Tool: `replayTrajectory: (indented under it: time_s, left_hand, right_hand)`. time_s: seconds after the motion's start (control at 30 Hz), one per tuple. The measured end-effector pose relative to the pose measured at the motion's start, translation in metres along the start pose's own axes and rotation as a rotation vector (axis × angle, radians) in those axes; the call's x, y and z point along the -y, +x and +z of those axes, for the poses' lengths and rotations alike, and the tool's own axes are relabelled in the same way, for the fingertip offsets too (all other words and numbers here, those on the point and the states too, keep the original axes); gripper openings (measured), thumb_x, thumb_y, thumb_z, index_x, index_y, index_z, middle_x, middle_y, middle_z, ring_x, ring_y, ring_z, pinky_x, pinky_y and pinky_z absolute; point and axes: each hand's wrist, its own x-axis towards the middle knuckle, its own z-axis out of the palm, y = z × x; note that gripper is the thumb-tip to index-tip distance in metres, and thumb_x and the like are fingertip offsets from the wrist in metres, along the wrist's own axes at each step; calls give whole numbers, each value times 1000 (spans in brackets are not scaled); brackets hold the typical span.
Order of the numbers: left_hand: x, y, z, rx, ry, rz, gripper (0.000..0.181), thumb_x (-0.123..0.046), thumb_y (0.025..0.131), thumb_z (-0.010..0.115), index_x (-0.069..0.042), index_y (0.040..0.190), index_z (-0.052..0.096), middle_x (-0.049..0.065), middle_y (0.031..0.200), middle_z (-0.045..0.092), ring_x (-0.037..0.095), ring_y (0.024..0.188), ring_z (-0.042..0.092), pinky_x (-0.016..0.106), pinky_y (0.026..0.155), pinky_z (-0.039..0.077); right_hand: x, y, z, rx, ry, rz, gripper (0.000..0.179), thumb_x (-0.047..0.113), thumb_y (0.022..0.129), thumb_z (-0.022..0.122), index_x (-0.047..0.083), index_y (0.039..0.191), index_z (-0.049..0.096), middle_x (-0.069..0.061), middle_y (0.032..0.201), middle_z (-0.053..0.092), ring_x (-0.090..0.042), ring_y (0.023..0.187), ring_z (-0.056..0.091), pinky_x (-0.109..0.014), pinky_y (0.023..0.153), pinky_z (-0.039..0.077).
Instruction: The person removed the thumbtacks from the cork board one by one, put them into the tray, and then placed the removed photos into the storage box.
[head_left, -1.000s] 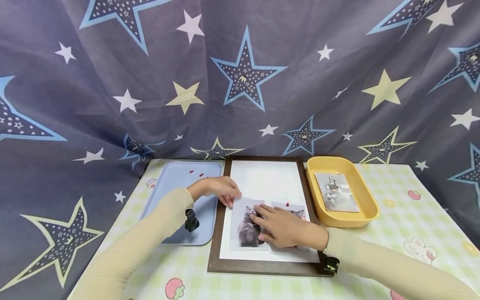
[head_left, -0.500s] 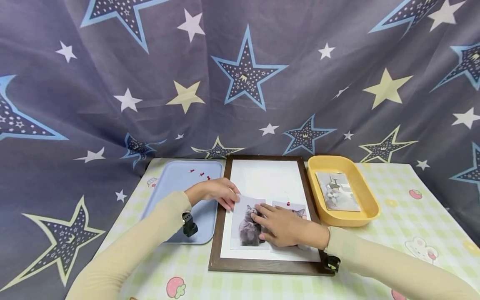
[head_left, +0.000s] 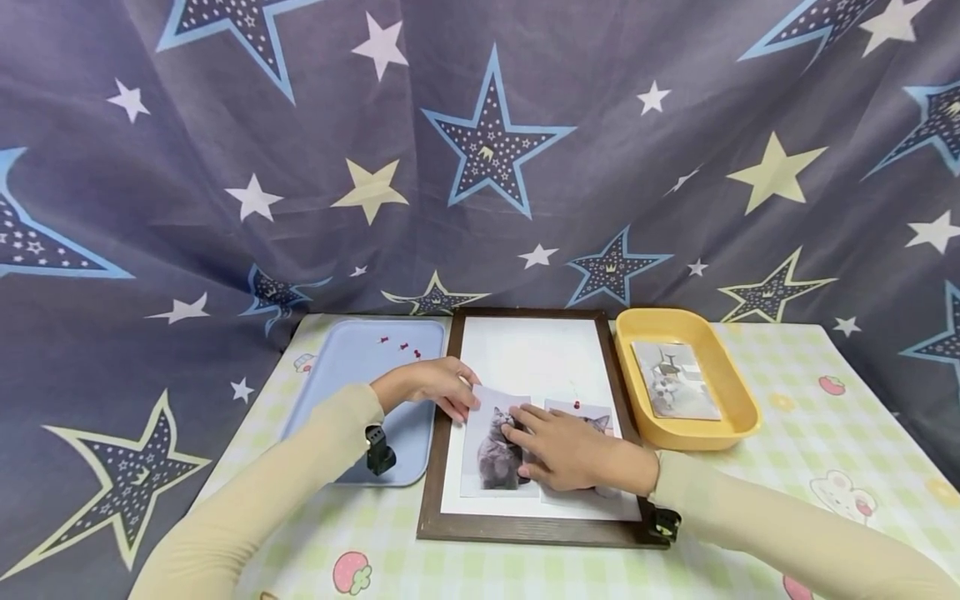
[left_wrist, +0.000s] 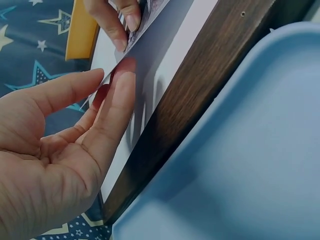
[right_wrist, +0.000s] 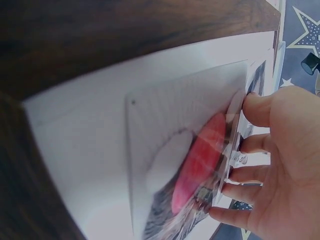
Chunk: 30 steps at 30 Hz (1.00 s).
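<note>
Barely any movement since the earlier frame: left hand (head_left: 442,390) drawn back a touch toward the person, right hand (head_left: 566,450) unmoved. Left thumb and fingers pinch the upper left corner of the cat photo (head_left: 495,467); the left wrist view shows that edge raised, fingertips underneath. Cat photo is in the lower left part of the brown frame (head_left: 431,500), on its white board (head_left: 532,354). Right hand grasps nothing; fingers spread and fairly straight, resting across the cat photo's right side and the second photo (right_wrist: 185,165), which is in the frame's lower right part. A red pin (head_left: 577,405) sits at the second photo's top edge. Just left of the frame: blue tray (head_left: 352,367) with three loose pins (head_left: 404,346). Just right of the frame: yellow bin (head_left: 738,408) with another photo (head_left: 675,382) inside. Checked tablecloth (head_left: 780,475) under the frame, star curtain (head_left: 300,125) behind it.
</note>
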Motion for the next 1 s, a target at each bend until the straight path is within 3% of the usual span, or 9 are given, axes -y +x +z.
replayTrajectory:
  time_s: [0.37,0.53,0.73,1.0]
  left_hand:
    - [1,3,7,38,-24,-40,60,1,91,70,9,144,43,11,78,69,16,61,68,31,68,65]
    - [4,4,10,53,-12,-38,52,1,90,71,7,138,53,10,79,70,17,61,68,32,69,65]
    - [5,7,11,50,-10,-37,29,3,89,71,4,117,65,9,78,71,16,60,68,30,67,65]
    - [7,8,10,39,-19,-49,33,2,90,71,3,122,63,8,77,69,15,58,67,30,67,65]
  right_hand:
    - [-1,-2,1,-14,0,-11,60,43,105,51,11,156,42,-21,162,37,-39,148,39,-54,117,43]
    - [1,-2,0,11,21,13,61,43,106,50,12,157,40,-19,164,33,-38,150,36,-53,119,40]
    - [1,-2,-2,9,14,8,60,42,106,50,11,156,41,-19,163,35,-38,149,38,-53,118,42]
    - [0,-2,-3,12,19,10,61,44,105,50,12,156,41,-19,163,35,-37,149,37,-53,118,42]
